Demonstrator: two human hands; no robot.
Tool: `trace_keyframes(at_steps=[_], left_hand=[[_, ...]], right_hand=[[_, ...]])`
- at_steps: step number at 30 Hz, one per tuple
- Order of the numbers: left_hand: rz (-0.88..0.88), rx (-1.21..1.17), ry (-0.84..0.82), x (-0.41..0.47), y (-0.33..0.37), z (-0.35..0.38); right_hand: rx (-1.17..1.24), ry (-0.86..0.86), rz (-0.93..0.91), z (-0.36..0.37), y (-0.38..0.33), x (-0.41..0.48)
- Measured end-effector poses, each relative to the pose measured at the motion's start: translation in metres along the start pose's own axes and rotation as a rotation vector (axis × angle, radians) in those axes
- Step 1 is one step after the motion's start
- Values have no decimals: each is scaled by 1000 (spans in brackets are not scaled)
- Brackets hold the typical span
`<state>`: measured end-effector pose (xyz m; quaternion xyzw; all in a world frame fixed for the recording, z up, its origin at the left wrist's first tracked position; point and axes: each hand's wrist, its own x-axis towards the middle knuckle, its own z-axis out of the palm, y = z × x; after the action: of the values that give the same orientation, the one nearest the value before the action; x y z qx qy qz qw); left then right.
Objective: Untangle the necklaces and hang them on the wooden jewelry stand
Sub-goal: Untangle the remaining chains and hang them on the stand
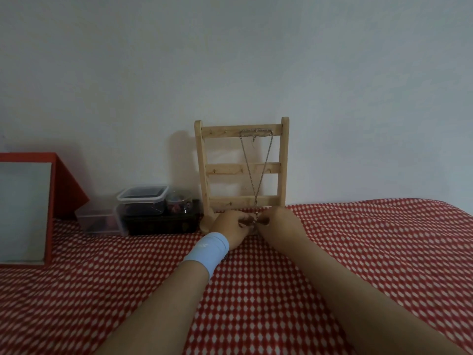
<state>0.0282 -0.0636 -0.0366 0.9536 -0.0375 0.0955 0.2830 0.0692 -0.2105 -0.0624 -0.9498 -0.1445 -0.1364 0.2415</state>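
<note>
Both forearms reach far, side by side; left hand (231, 224) and right hand (277, 221) meet, fingers (244, 222) pinching the chain (259, 175)

At the centre of the frame a wooden jewelry stand (242, 167) leans upright against a pale wall (230, 60). A silver necklace (256, 160) is draped over the hooks of its top rail and falls in a narrow V to the foot of the stand. There the left hand (230, 224) and the right hand (277, 221) meet, fingertips pinching the chain's lower end. A light blue wristband (208, 249) circles the left wrist. A red-and-white patterned cloth (358, 252) fills the lower frame. At mid left stand stacked plastic containers (143, 208) and a red-framed panel (25, 208).
</note>
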Motion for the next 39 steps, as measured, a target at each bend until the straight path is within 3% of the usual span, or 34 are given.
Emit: trace_keyframes(at_steps=[8,14,17,22,27,32,36,39], left_hand=[[24,119,-78,2,1,-5],[4,-36,-78,-7,-21,-22],[-19,44,-165,-17,-37,-41],[-59,160,-361,-39,-71,-51],[-32,175,-243,-41,-88,-55],[-97,24,-204,-36,-97,-55],[-226,-425,-148,-29,-99,-53],[-289,-610,-95,-27,-106,-53]], right_hand=[[-22,-40,-61,-1,1,-5],[42,-15,-85,-15,-20,-4],[97,-134,-170,-13,-47,-8],[14,-488,-246,10,-74,-12],[-40,-574,-262,14,-80,-6],[-8,-670,-231,7,-70,6],[79,-714,-211,2,-63,9],[158,-720,-180,-3,-58,7]])
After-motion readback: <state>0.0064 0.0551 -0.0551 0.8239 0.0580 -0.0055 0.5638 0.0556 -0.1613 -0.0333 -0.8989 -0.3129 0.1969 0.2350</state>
